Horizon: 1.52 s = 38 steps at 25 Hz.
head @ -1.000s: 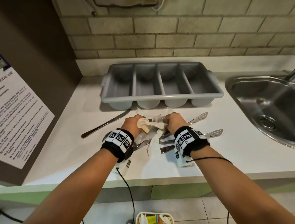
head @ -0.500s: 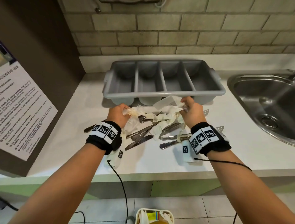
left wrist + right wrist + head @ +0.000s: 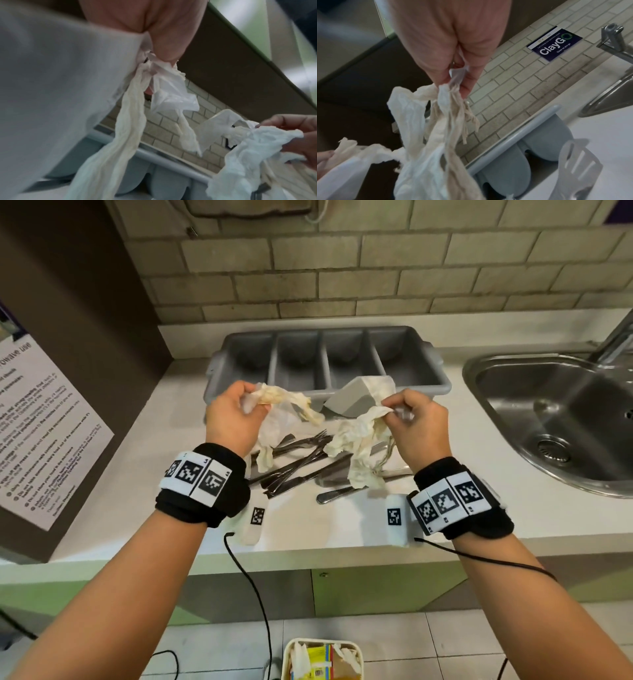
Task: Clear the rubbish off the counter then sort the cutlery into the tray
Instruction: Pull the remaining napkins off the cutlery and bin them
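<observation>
My left hand (image 3: pixel 236 412) pinches one bunch of crumpled, stained paper napkins (image 3: pixel 291 402) lifted above the counter; the same bunch hangs from its fingers (image 3: pixel 164 44) in the left wrist view as napkins (image 3: pixel 126 108). My right hand (image 3: pixel 411 419) pinches another bunch of napkins (image 3: pixel 359 440), seen hanging below its fingers (image 3: pixel 453 60) as napkins (image 3: pixel 440 121). A pile of metal cutlery (image 3: pixel 301 463) lies on the white counter (image 3: pixel 113 491) under both bunches. Behind it stands the grey four-compartment tray (image 3: pixel 325 361), with nothing in it.
A steel sink (image 3: pixel 561 419) is set into the counter at the right, its tap (image 3: pixel 614 39) behind it. A slotted spatula (image 3: pixel 580 162) lies near the tray. On the floor below the counter edge stands a small bin (image 3: pixel 322 659) with rubbish. A dark cabinet with a notice (image 3: pixel 44 419) stands left.
Both hands have risen from the cutlery pile with the napkins and moved apart, pulling the napkins into two hanging bunches and uncovering the cutlery beneath.
</observation>
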Available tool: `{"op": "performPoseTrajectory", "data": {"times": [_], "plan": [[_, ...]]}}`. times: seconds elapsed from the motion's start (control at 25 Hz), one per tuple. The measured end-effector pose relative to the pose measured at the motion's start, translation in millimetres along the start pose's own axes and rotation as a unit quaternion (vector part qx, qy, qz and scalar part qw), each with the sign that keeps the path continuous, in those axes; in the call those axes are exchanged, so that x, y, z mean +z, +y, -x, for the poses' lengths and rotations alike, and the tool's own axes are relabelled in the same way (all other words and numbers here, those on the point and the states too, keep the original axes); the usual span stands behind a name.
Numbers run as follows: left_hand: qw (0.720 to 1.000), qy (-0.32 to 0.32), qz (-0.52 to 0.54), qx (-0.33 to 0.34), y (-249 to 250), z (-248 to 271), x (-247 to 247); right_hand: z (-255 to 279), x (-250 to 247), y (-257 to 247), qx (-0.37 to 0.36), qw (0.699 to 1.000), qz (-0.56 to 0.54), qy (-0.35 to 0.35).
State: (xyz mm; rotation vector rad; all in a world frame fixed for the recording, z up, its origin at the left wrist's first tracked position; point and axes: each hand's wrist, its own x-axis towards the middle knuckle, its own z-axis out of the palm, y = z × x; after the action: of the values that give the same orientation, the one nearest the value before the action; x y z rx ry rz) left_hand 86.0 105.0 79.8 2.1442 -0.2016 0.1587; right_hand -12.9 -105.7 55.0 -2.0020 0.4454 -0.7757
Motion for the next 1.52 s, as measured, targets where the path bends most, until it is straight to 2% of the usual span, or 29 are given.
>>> {"op": "performPoseTrajectory", "data": {"times": [0.16,0.28,0.44,0.64,0.88,1.08,1.24,1.4,1.52], "plan": [[0.997,0.016,0.076,0.029,22,37,2,17,-28,-6,-0.067,0.997,-0.037,0.032],[0.994,0.015,0.094,0.045,27,71,3,33,-44,-8,-0.107,0.992,-0.055,0.037],[0.992,0.025,0.124,0.03,25,117,1,60,-62,-8,-0.119,0.988,-0.095,0.026],[0.986,0.003,0.165,-0.007,-14,176,-4,128,-59,6,-0.08,0.986,-0.145,-0.024],[0.983,-0.096,0.142,-0.065,-113,233,12,221,-14,56,-0.059,0.991,-0.105,-0.065],[0.985,-0.136,0.039,-0.103,-206,265,56,288,52,134,0.0,0.988,-0.061,-0.14],[0.974,-0.153,-0.005,-0.169,-301,280,113,323,108,228,0.033,0.984,-0.042,-0.172],[0.948,-0.181,-0.054,-0.257,-414,302,184,375,171,349,0.039,0.973,0.007,-0.229],[0.922,-0.216,-0.095,-0.308,-477,313,233,416,207,426,0.021,0.94,0.049,-0.336]]}}
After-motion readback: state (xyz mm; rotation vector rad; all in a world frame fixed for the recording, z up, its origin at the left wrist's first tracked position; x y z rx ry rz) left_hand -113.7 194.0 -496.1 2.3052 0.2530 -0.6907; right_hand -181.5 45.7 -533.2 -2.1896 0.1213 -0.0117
